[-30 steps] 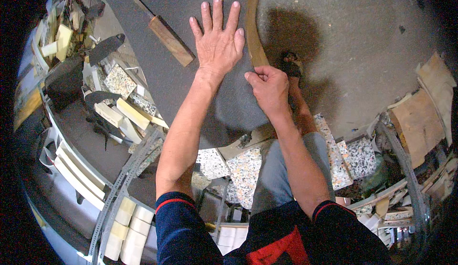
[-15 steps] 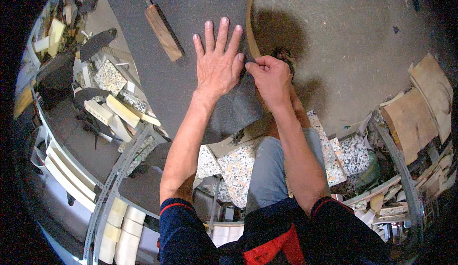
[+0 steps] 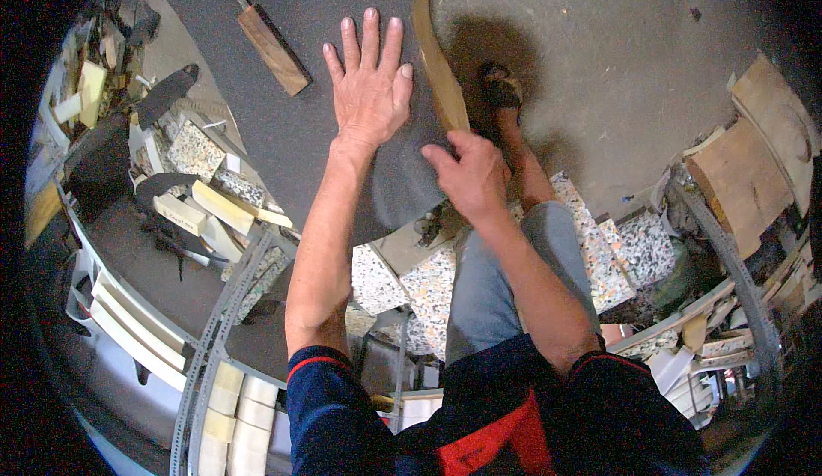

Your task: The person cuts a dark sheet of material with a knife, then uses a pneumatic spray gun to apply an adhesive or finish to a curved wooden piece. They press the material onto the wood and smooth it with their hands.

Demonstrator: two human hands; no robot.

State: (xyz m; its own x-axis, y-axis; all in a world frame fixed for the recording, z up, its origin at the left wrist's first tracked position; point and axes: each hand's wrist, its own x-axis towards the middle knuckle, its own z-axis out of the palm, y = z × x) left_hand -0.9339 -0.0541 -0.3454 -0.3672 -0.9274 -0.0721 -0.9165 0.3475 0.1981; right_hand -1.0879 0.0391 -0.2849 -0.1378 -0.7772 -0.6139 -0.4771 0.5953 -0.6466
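Observation:
A large dark grey sheet lies in front of me, and a tan band shows along its right edge. My left hand presses flat on the sheet with its fingers spread. At the sheet's right edge, near the lower end of the tan band, is my right hand. Its fingers are curled at the edge and its thumb lies over the grey surface; the fingertips are partly hidden. Left of my left hand, a tool with a wooden handle and a narrow metal blade rests on the sheet.
Speckled foam pieces lie below the sheet, by my legs. Cream foam blocks and more offcuts are heaped at the left. Brown boards lean at the right beside a metal rail. My foot rests on the grey floor.
My right hand has moved down along the sheet's edge, and its thumb is farther from the fingers. More of the tan band shows. My left hand stays flat on the sheet.

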